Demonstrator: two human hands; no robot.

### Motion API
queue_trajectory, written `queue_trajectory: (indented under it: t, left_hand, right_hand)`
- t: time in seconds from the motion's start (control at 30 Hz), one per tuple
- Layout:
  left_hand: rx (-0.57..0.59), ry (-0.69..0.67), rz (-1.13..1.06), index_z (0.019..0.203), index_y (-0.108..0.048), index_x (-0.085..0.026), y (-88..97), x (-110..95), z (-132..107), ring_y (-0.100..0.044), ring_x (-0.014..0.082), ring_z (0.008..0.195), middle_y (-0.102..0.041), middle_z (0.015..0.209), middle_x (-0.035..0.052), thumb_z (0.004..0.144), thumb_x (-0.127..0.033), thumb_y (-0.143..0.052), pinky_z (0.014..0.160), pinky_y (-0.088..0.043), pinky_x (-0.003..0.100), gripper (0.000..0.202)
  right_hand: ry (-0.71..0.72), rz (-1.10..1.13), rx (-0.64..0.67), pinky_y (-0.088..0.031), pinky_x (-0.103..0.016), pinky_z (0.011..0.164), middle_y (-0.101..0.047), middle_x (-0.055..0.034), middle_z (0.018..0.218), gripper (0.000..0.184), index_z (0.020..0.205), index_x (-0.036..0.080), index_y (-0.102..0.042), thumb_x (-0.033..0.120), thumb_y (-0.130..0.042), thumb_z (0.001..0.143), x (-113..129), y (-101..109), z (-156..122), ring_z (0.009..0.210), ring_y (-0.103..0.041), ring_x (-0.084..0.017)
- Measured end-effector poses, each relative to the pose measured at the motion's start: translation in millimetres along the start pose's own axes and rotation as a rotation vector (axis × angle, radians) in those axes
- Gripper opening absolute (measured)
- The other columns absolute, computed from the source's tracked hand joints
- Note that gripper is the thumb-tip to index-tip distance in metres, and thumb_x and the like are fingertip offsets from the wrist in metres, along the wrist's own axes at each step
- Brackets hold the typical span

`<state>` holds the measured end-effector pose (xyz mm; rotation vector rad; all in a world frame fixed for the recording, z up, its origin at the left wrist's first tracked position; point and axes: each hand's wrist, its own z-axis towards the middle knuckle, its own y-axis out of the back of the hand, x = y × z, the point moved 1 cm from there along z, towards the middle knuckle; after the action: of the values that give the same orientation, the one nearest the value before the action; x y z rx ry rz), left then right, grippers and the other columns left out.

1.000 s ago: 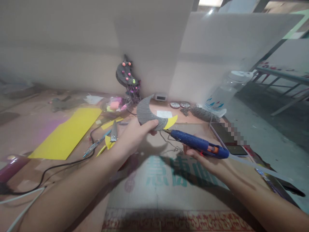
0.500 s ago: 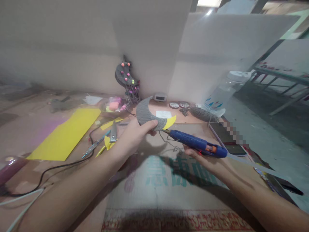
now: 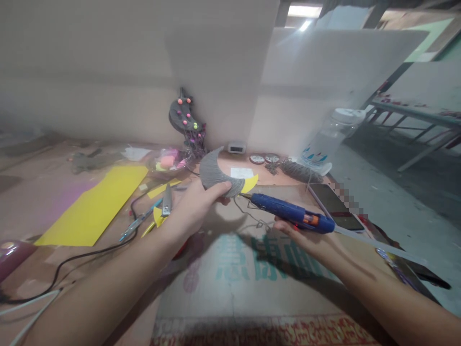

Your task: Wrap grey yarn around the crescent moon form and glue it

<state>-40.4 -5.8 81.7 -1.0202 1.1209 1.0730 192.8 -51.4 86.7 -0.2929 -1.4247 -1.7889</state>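
A yellow crescent (image 3: 251, 183), mostly wound with grey yarn (image 3: 212, 172), is pinched in my left hand (image 3: 207, 199), thumb on top. Its right tip is bare yellow. My right hand (image 3: 290, 229) grips a blue glue gun (image 3: 288, 211) from below, and a glue stick (image 3: 378, 242) sticks out of its rear end. The gun's nozzle (image 3: 246, 195) is at the lower edge of the crescent, near where the wrapping stops; whether it touches cannot be told. A loose strand of yarn (image 3: 257, 222) hangs below the crescent.
Yellow sheet (image 3: 95, 206), scissors (image 3: 166, 202) and a blue pen (image 3: 140, 221) lie left. Behind stand a decorated grey moon (image 3: 180, 117), a bowl (image 3: 169, 163) and a small clock (image 3: 236, 147). A yarn bundle (image 3: 300, 169), bottle (image 3: 326, 139) and phone (image 3: 336, 206) are right.
The view has shifted slightly. Both hands keep their grips, and the glue gun's nozzle stays close to the crescent's lower edge, with little visible movement between them.
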Motion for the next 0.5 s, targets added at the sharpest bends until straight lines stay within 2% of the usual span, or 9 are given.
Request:
queue_trajectory:
  t: [0.2,0.5]
  left_hand:
    - [-0.038,0.012,0.009,0.089,-0.063,-0.015,-2.6,-5,-2,-0.053,0.0135,0.066,-0.062,0.080,0.0026,0.077,-0.034,-0.065,0.060,-0.046,0.026,0.022]
    - [-0.032,0.011,-0.023,0.096,-0.064,-0.018,-2.8,-3,-2,-0.053,0.0131,0.069,-0.063,0.086,0.0025,0.077,-0.035,-0.067,0.058,-0.045,0.024,0.025]
  right_hand:
    - [0.004,0.046,-0.062,-0.049,-0.029,0.050,-0.062,-0.0014,0.060,0.033,0.066,0.024,-0.058,0.053,-0.058,0.081,6,-2,-1,0.054,-0.060,-0.018]
    - [-0.053,0.078,-0.056,-0.052,-0.030,0.050,-0.063,-0.0019,0.061,0.031,0.067,0.024,-0.059,0.053,-0.061,0.078,8,2,-1,0.054,-0.060,-0.019]
